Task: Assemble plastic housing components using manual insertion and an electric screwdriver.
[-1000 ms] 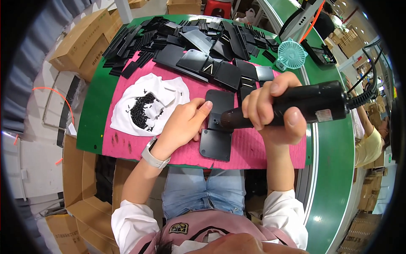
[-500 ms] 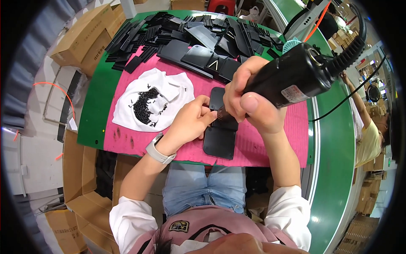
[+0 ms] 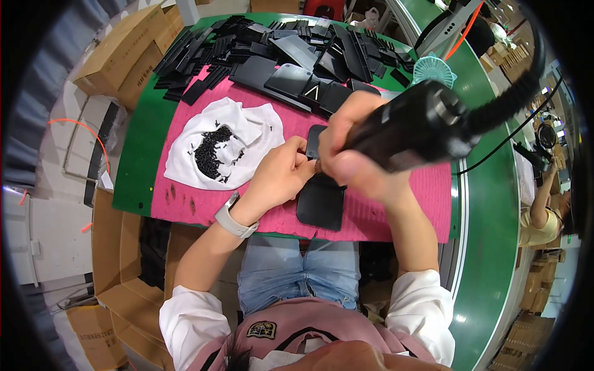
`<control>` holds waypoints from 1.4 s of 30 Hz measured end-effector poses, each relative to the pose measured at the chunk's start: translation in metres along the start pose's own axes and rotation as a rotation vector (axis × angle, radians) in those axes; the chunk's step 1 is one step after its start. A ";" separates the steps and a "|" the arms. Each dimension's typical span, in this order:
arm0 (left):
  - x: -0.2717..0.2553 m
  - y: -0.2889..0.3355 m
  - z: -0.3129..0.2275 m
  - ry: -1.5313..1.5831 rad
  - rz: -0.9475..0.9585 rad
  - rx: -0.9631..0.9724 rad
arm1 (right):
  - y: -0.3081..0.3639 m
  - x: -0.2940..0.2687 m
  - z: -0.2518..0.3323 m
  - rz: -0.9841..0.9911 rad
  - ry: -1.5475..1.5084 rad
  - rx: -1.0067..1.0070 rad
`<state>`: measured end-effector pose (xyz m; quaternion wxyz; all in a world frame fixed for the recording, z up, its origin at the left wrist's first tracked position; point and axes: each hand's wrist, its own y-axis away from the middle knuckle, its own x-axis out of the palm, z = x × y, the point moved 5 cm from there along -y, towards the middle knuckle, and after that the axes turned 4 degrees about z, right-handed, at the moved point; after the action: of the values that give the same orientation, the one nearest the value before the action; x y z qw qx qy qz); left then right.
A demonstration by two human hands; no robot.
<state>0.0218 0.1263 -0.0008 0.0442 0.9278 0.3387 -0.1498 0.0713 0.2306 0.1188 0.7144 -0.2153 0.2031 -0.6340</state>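
My right hand (image 3: 359, 148) is wrapped round a black electric screwdriver (image 3: 411, 127), its thick cable leading off to the upper right. The tool is smeared by motion, and its tip points down at a black plastic part (image 3: 320, 204) lying on the pink mat. My left hand (image 3: 281, 170), a pale watch on its wrist, has thumb and forefinger pinched together at the tool's tip, over the part's middle. What those fingers hold is hidden. Left of it, a white cloth (image 3: 185, 157) bears a heap of small black screws (image 3: 207, 161).
Black plastic parts (image 3: 260, 46) are piled across the far side of the green table (image 3: 133, 179). The pink mat (image 3: 396, 216) lies under my hands. A teal fan (image 3: 435, 68) stands at far right; cardboard boxes (image 3: 120, 59) are at left. A co-worker (image 3: 541, 222) sits at right.
My right hand and the screwdriver have tilted and shifted slightly left and nearer, showing more of the fan. My left hand stays almost in place. The co-worker's arm has moved.
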 end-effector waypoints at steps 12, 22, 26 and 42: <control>0.002 0.004 -0.021 -0.299 -0.155 0.089 | 0.091 -0.087 0.075 -0.272 0.018 0.290; -0.118 0.187 0.001 0.656 -0.990 0.130 | 0.210 -0.178 0.052 -0.756 1.804 0.777; -0.227 0.345 0.141 0.729 -1.330 -0.062 | 0.189 -0.162 0.056 -0.828 1.901 0.744; -0.116 0.112 -0.001 0.213 -0.850 0.335 | -0.008 -0.078 -0.081 0.044 1.343 0.370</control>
<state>0.0095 -0.0308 0.0343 -0.2067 0.7113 0.6626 -0.1111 0.0104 0.3029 0.0572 0.4716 0.3529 0.4940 -0.6395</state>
